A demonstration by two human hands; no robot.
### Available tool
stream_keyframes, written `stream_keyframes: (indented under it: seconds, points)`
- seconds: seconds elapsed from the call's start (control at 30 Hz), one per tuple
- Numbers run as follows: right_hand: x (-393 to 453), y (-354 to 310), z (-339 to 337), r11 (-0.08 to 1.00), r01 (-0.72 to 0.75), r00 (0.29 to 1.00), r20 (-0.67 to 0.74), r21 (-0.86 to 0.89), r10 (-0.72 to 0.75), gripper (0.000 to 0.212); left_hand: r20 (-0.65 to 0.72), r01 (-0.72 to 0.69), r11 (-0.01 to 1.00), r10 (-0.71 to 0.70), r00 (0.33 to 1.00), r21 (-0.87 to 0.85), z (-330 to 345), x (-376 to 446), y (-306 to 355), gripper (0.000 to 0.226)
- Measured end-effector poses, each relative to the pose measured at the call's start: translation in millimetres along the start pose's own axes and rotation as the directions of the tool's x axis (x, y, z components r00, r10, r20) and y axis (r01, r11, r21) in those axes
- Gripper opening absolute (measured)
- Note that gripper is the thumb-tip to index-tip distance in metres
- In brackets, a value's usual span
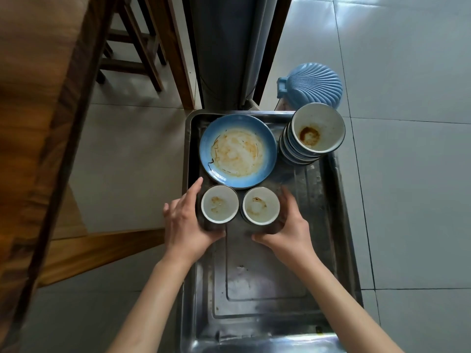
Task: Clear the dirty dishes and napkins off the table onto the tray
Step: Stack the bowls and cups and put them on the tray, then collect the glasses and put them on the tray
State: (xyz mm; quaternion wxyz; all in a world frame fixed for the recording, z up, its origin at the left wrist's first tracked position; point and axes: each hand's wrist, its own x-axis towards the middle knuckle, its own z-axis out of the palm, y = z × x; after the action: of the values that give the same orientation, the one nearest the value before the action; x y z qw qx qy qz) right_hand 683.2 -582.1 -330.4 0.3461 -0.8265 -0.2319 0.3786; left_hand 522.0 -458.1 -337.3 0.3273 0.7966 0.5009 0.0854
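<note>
- Left hand wrapped round the left small bowl, fingers curled along its outer side, thumb underneath near the tray floor.
- Right hand cupping the right small bowl the same way, fingers up its right side.
- Both bowls side by side, nearly touching, down on the metal tray, just below the blue plate.
- Plate smeared with brown sauce, sat at the tray's far left.
- Stack of bowls at the far right corner, top one stained.
- Wooden table off to the left; blue shell-shaped lid thing on the floor tiles beyond the tray.
</note>
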Motion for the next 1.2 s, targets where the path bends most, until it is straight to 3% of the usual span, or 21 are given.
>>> stream_keyframes:
  seconds: [0.27, 0.5, 0.87, 1.2]
  points:
    - [-38, -48, -38, 0.992, 0.033, 0.999, 0.044, -0.122, -0.027, 0.121, 0.055, 0.076, 0.997, -0.075, 0.996, -0.002, -49, -25, 29, 0.124]
    - [-85, -131, -75, 0.978, 0.122, 0.99, 0.098, -0.172, -0.106, 0.113, 0.132, 0.091, 0.978, -0.066, 0.989, -0.187, -129, -46, 86, 0.118]
    - [-153, -304, -94, 0.876, 0.438, 0.892, 0.22, -0.203, -0.395, 0.105, -0.099, -0.072, 0.981, 0.055, 0.994, -0.178, -315, -76, 146, 0.104]
    - [-199, -425, -13, 0.766, 0.606, 0.777, 0.364, -0.212, -0.514, 0.106, -0.235, -0.077, 0.987, 0.041, 0.971, -0.145, -463, -97, 80, 0.098]
